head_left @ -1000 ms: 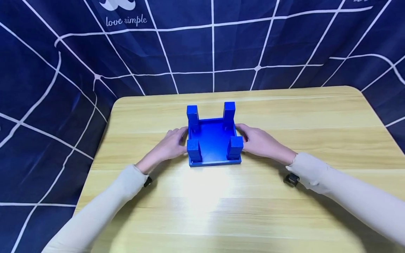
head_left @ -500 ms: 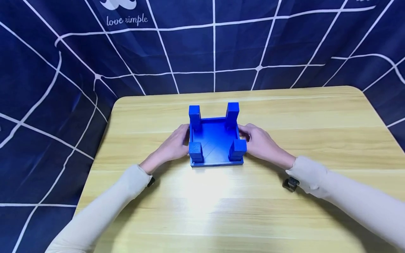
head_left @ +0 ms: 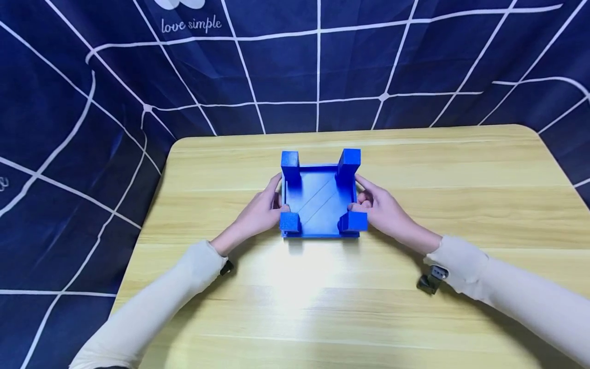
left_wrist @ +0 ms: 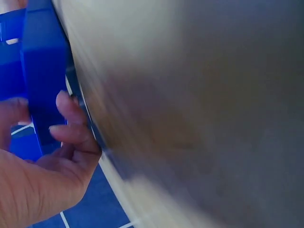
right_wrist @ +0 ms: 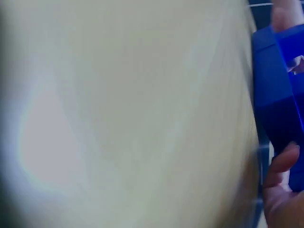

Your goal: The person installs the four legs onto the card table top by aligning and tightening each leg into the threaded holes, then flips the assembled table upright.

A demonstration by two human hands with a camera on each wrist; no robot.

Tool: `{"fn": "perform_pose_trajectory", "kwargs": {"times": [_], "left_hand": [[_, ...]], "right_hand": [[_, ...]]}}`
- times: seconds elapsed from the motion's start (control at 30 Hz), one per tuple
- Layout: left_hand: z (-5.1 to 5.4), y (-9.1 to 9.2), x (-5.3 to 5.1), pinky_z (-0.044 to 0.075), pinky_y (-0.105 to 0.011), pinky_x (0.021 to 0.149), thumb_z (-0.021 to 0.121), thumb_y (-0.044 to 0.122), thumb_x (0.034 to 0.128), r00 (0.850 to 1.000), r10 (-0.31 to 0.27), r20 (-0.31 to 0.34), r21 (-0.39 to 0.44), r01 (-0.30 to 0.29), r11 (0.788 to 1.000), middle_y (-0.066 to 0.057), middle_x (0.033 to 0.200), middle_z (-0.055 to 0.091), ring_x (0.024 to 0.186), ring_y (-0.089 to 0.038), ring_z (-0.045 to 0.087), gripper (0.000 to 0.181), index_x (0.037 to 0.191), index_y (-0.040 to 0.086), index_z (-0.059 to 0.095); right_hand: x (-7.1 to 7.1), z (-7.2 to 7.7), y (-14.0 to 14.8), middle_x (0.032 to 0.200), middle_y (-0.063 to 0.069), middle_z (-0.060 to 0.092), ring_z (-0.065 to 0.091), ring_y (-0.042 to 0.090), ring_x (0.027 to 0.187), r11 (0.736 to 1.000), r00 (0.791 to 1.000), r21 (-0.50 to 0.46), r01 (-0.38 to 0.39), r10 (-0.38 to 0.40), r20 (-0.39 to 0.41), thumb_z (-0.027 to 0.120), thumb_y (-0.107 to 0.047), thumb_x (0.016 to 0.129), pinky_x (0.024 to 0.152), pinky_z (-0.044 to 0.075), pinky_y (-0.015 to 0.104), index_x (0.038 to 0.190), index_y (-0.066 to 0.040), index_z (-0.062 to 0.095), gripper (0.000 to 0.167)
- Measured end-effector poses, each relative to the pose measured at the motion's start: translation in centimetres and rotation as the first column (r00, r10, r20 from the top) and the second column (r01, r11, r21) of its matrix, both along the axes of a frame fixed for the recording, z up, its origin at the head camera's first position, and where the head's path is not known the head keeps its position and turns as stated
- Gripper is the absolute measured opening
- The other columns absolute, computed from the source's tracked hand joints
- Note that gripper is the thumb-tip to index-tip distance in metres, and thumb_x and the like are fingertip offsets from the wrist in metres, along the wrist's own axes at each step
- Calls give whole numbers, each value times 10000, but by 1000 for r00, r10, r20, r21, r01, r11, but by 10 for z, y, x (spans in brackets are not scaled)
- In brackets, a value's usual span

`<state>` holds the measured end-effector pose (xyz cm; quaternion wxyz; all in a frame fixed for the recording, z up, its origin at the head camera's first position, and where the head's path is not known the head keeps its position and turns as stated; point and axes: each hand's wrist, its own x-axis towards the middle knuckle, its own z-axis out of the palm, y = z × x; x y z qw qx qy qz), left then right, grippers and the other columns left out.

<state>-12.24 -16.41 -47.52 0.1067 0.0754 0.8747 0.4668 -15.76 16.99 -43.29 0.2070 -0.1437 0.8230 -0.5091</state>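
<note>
A blue square piece lies upside down in the head view, like a small stool with a low rim and a block leg at each corner pointing up. My left hand grips its left side, thumb inside the rim by the near left leg. On the opposite side my right hand holds it, the thumb by the near right leg. Gaps and shadows under the near edge suggest it is raised a little above the tabletop. Both wrist views catch curled fingers at the blue side wall.
A light wood-grain table with rounded far corners spreads below. Dark blue cloth with white lines hangs behind and to the sides. A black device sits at my right wrist, another at my left.
The blue piece looks larger and seems lifted slightly, its legs now seen more end-on. My thumbs have come over its side rims. The head view has shifted a little.
</note>
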Motion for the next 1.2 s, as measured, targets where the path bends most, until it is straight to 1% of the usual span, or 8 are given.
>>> {"fn": "perform_pose_trajectory", "kwargs": {"times": [0.13, 0.23, 0.37, 0.6, 0.73, 0.9, 1.03, 1.2], "left_hand": [[34, 10, 17, 496, -351, 697, 697, 86, 1015, 1000, 18, 9, 63, -19, 998, -59, 909, 665, 783, -215, 609, 911, 1760, 110, 174], [48, 17, 25, 478, -326, 690, 699, 58, 1030, 999, 36, 5, 98, -36, 994, -63, 903, 648, 770, -205, 589, 908, 1756, 92, 155], [52, 23, 28, 451, -270, 666, 699, 64, 1044, 992, 105, 68, 216, -117, 969, -44, 916, 602, 755, -170, 544, 866, 1731, 40, 172], [62, 29, 30, 498, -238, 645, 755, 18, 1008, 952, 211, 222, 454, -293, 841, -27, 881, 681, 711, -121, 582, 336, 1311, -108, 682], [69, 31, 30, 540, -245, 731, 726, -53, 977, 949, 226, 220, 468, -306, 829, -40, 905, 697, 763, -108, 621, 269, 1232, -136, 703], [79, 28, 34, 522, -230, 765, 689, -129, 925, 954, 239, 180, 519, -299, 801, -46, 944, 690, 829, -120, 624, 314, 1238, -149, 703], [88, 23, 37, 514, -228, 765, 725, -173, 867, 968, 241, 64, 525, -238, 817, -51, 968, 656, 871, -165, 621, 302, 1164, -126, 743], [99, 18, 40, 472, -245, 692, 784, -159, 849, 973, 210, -95, 453, -145, 880, -93, 929, 616, 812, -216, 586, 375, 1194, -13, 797]], "right_hand": [[7, 2, 3, 1051, 128, 597, 559, 127, 800, 997, 992, -68, 44, -35, 122, 731, -91, 1045, 596, 463, 214, 1686, 13, 356, 749], [8, 4, 6, 1055, 69, 685, 623, 90, 835, 994, 982, -84, 75, -59, 177, 723, -135, 1060, 673, 526, 217, 1554, 71, 529, 569], [5, 6, 10, 1088, 13, 768, 695, 107, 957, 984, 970, -161, 82, -42, 238, 707, -173, 1077, 872, 571, 237, 1398, 121, 621, 444], [3, 17, 15, 1007, -44, 765, 668, 109, 1019, 935, 950, -339, 104, 8, 312, 695, -138, 1092, 942, 513, 259, 1152, -14, 749, 147], [3, 24, 18, 851, -53, 692, 623, 132, 897, 926, 959, -350, 139, -38, 280, 728, -92, 1064, 866, 494, 293, 952, -119, 738, 115], [6, 38, 24, 1061, -23, 744, 623, 143, 1043, 930, 981, -351, 109, -43, 189, 712, -3, 1036, 905, 523, 259, 1173, -188, 774, 239], [9, 49, 27, 1152, 18, 722, 630, 136, 1054, 912, 992, -401, 82, -36, 120, 682, 88, 1012, 887, 547, 229, 1239, -183, 764, 363], [13, 60, 31, 1166, 22, 699, 650, 131, 996, 926, 998, -373, 55, -63, -10, 728, 77, 996, 853, 542, 209, 1228, -122, 795, 313]]}}
